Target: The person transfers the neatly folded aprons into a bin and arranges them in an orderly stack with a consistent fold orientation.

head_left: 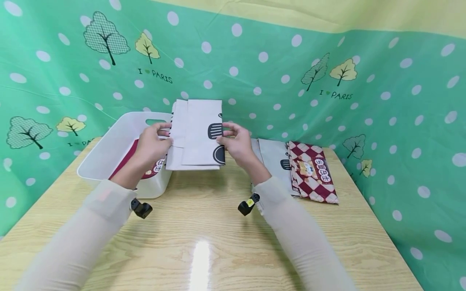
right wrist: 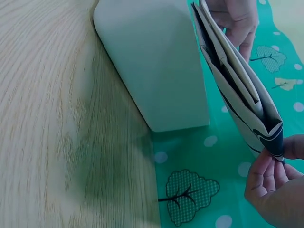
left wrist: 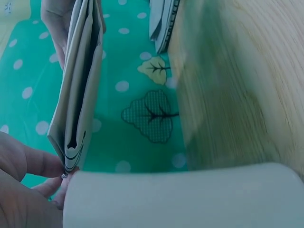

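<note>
A folded white cloth (head_left: 199,133) with black utensil prints is held up over the table, its broad side facing the head camera. My left hand (head_left: 150,146) pinches its left edge between thumb and fingers, beside the white plastic bin. On the opposite edge, my right hand (head_left: 239,146) grips it near the black spatula print. Seen edge-on in the right wrist view, the cloth (right wrist: 237,88) shows several stacked layers, with fingers pinching the near end. In the bin lies a dark red folded cloth (head_left: 128,157), partly hidden by my left arm.
The white bin (head_left: 154,186) stands at the back left of the wooden table (head_left: 204,218). On the right lie another folded white cloth (head_left: 274,159) and a red-and-white checked folded cloth (head_left: 316,171) with a bear print. A green dotted curtain (head_left: 255,72) hangs behind the table.
</note>
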`<state>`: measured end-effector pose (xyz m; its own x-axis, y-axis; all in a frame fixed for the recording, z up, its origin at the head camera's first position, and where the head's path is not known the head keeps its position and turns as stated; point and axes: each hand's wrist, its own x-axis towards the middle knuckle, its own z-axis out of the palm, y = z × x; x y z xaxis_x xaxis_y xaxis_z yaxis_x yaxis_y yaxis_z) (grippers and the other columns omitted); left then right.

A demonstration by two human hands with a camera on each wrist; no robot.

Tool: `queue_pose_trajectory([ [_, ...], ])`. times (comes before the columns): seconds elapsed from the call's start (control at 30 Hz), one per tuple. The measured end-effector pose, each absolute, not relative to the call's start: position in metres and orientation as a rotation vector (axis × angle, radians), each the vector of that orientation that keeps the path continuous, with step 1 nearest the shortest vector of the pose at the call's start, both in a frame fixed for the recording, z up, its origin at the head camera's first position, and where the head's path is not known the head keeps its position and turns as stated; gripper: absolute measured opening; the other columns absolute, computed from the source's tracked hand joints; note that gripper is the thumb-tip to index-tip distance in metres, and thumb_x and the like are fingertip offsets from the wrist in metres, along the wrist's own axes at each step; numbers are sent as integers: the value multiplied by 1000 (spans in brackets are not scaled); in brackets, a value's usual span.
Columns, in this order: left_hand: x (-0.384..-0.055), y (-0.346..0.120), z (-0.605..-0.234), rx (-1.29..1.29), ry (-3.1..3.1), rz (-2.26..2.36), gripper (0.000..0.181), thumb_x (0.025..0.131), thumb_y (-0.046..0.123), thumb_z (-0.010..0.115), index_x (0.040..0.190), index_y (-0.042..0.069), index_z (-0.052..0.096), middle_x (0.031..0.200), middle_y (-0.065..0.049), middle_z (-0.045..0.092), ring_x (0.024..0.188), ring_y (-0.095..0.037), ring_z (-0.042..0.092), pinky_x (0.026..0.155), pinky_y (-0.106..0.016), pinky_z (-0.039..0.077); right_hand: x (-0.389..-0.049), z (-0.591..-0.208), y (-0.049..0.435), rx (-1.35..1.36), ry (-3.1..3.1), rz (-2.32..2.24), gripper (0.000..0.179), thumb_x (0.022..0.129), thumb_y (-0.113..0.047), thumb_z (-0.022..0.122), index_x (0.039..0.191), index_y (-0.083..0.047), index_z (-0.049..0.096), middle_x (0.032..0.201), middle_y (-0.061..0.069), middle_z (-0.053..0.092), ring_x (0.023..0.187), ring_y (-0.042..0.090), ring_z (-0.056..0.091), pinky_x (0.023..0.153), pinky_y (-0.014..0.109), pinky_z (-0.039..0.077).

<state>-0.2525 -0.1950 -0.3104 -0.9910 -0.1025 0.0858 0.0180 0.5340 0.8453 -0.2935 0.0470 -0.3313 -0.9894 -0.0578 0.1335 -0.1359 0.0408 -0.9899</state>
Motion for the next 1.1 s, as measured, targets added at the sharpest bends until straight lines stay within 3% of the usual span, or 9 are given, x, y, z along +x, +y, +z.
queue_pose_trajectory([
  [0.23, -257, -209, -312, 76, -2648, -1416, 55, 98, 2, 55, 152, 2, 44, 134, -24, 53, 116, -34, 53, 90, -38, 53, -291, -328, 32, 169, -2235, 2090, 50, 86, 10, 75, 133, -5, 65, 100, 9, 62, 79, 15, 63, 66, 27, 59],
  [0.73, -256, -241, -309, 67, -2733, -1317, 55, 101, 5, 54, 154, 1, 41, 136, -27, 49, 118, -40, 50, 97, -49, 51, -284, -323, -1, 126, -2193, 2180, 49, 87, 10, 74, 133, -6, 65, 96, 7, 61, 76, 14, 63, 64, 27, 59],
  [0.87, -255, -254, -308, 64, -2756, -1265, 55, 101, 7, 54, 154, 0, 41, 137, -29, 48, 117, -42, 49, 83, -32, 54, -281, -322, -13, 126, -2163, 2220, 50, 86, 11, 73, 132, -6, 65, 96, 7, 61, 75, 14, 63, 66, 28, 61],
  [1.0, -255, -263, -308, 66, -2759, -1247, 54, 101, 6, 54, 153, -2, 42, 136, -30, 48, 116, -42, 49, 70, -15, 47, -280, -325, -25, 99, -2134, 2251, 51, 85, 13, 72, 132, -5, 65, 96, 8, 60, 75, 14, 64, 68, 29, 61],
  [1.1, -256, -270, -310, 67, -2760, -1230, 54, 101, 6, 54, 153, -1, 43, 136, -31, 49, 116, -43, 50, 73, -18, 48, -279, -328, -35, 66, -2119, 2249, 50, 84, 14, 73, 130, -5, 65, 95, 7, 60, 75, 14, 63, 68, 28, 61],
])
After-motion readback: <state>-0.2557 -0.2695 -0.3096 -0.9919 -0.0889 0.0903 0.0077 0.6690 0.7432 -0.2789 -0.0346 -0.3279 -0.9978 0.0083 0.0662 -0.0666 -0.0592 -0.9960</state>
